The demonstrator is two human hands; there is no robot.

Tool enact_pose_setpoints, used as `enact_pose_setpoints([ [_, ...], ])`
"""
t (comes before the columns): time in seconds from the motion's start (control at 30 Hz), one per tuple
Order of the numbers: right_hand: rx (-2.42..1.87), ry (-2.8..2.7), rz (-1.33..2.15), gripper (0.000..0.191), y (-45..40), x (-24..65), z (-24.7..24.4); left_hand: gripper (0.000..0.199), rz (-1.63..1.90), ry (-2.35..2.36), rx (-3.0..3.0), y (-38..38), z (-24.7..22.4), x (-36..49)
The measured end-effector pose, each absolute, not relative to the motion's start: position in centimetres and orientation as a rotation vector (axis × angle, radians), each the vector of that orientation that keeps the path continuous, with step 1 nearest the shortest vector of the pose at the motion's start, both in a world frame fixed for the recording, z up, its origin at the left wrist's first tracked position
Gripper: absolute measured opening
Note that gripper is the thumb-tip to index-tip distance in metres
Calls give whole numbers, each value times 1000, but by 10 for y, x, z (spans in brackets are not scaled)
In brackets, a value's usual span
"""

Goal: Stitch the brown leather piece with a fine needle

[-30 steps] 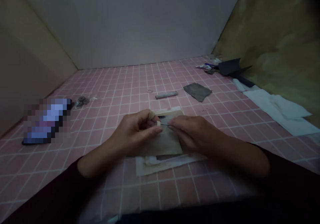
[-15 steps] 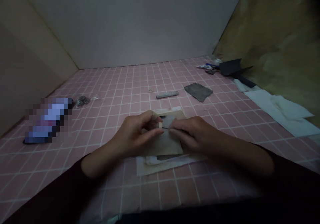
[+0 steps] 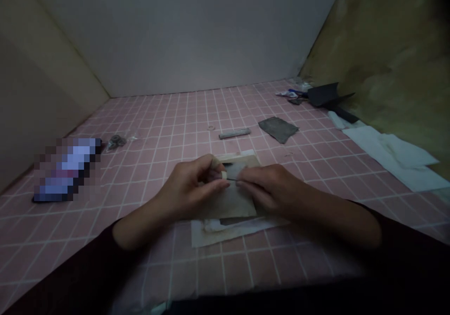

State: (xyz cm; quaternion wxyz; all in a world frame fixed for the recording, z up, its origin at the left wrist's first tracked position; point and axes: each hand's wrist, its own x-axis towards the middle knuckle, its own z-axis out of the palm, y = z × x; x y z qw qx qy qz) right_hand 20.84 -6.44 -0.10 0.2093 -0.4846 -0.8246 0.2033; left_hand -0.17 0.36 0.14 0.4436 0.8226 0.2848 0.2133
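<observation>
Between the thumb and fingertips of my left hand (image 3: 197, 179) is a small pale ring-like piece (image 3: 224, 175). My right hand (image 3: 269, 186) pinches a thin dark rod (image 3: 232, 179), whose tip reaches the pale piece from the right; most of the rod is hidden in my fingers, so its kind does not show. Both hands are over a stack of worn sheets, with a greyish-beige board or card (image 3: 232, 205) on top and a stained white sheet (image 3: 207, 237) sticking out below.
Beyond the hands lie another pale ring (image 3: 211, 128), a grey rolled tube (image 3: 235, 133) and a dark grey sandpaper-like sheet (image 3: 278, 129). A blurred phone (image 3: 68, 169) and a bag of small rings (image 3: 116, 141) are left. White paper (image 3: 393, 155) and a black folded piece (image 3: 325, 94) lie right.
The pale piece and my left fingertips have shifted very slightly left. The rod's tip still meets the piece, and the things on the table lie as before.
</observation>
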Motion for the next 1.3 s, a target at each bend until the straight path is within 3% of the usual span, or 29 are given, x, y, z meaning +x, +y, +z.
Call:
enact_pose_setpoints([
  [0.13,-1292,-2222,1065,31,-61,210,9,18,566,622,2258,5,0,-2],
  [0.37,-1322,-2316,341,17,-64,208,-7,22,418,674,1818,3,3,-2],
  [0.6,-1308,-2283,864,28,-63,209,8,17,499,645,2227,7,1,-4],
  [1.0,-1345,-2375,369,16,-64,210,-8,18,500,655,1895,4,-3,-1],
  [1.2,-1405,-2362,317,11,-65,210,-8,20,506,702,1960,5,-5,0],
  [1.3,-1398,-2310,491,18,-64,209,-1,19,584,687,2184,5,-5,-2],
])
